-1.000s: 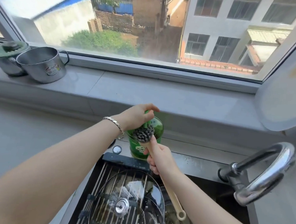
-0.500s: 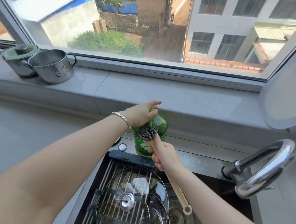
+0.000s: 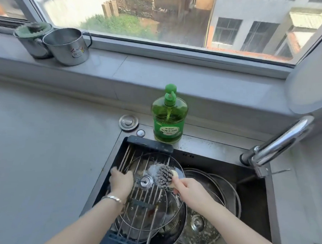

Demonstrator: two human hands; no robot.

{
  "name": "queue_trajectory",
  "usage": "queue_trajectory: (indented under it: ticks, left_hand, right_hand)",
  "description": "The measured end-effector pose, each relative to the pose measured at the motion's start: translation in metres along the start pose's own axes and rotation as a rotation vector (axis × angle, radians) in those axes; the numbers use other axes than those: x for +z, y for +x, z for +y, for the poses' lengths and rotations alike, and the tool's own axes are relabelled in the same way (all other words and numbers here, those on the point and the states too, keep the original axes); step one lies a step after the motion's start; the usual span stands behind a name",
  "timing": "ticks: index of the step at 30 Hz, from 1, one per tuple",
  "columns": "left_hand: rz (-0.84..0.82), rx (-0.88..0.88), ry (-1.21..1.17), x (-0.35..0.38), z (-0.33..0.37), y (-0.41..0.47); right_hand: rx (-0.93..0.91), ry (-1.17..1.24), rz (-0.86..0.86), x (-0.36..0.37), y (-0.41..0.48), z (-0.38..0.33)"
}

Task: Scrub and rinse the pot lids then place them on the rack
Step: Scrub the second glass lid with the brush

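Lid [image 3: 152, 205] is lying on the rack [image 3: 149, 144] at the sink's [image 3: 220, 153] left, left hand [image 3: 120, 181] gripping its left rim, right hand [image 3: 188, 190] clamped round the brush [image 3: 163, 175], bristles down beside the knob [image 3: 145, 182].

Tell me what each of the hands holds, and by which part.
The right hand grips the brush by its handle, just behind the bristles. The left hand holds the lid at its left rim.
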State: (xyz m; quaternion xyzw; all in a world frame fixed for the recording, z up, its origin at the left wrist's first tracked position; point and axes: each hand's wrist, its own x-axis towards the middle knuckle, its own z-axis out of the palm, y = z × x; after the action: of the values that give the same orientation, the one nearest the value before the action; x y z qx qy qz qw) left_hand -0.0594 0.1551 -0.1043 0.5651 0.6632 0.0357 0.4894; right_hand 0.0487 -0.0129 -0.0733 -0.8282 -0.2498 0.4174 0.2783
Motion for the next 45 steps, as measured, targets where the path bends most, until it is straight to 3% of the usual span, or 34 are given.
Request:
queue_trajectory:
  ticks: [2, 4, 7, 12, 17, 27, 32, 38, 42, 45]
  left_hand:
    - [0.045, -0.327, -0.067, 0.001, -0.05, 0.013]
    - [-0.011, -0.493, -0.231, 0.002, -0.081, 0.022]
    - [-0.177, -0.61, -0.44, 0.001, -0.104, 0.028]
    - [-0.102, -0.662, -0.756, 0.01, -0.12, 0.029]
    - [-0.104, -0.607, -0.92, 0.028, -0.118, 0.024]
    - [-0.003, -0.472, -0.932, 0.023, -0.108, 0.0]
    - [0.017, -0.276, -0.823, -0.007, -0.079, -0.021]
    - [-0.083, -0.005, -0.696, -0.043, -0.04, -0.059]
    - [-0.082, 0.06, -0.656, -0.04, -0.018, -0.101]
    - [-0.044, 0.134, -0.595, -0.027, -0.002, -0.128]
  right_hand:
    - [0.041, -0.012, -0.013, 0.008, -0.004, 0.012]
    - [0.07, -0.021, -0.018, 0.015, -0.007, 0.02]
    - [0.1, -0.03, -0.023, 0.02, -0.01, 0.025]
    - [0.115, -0.008, -0.017, 0.024, -0.019, 0.027]
    - [0.13, 0.022, -0.015, 0.024, -0.021, 0.028]
    - [0.134, 0.045, 0.003, 0.02, -0.027, 0.035]
    - [0.087, -0.056, 0.209, 0.005, -0.046, 0.036]
    - [-0.127, -0.561, 0.499, -0.006, -0.074, 0.038]
    - [-0.266, -0.594, 0.672, 0.007, -0.101, 0.031]
    - [-0.449, -0.545, 0.573, 0.034, -0.136, 0.017]
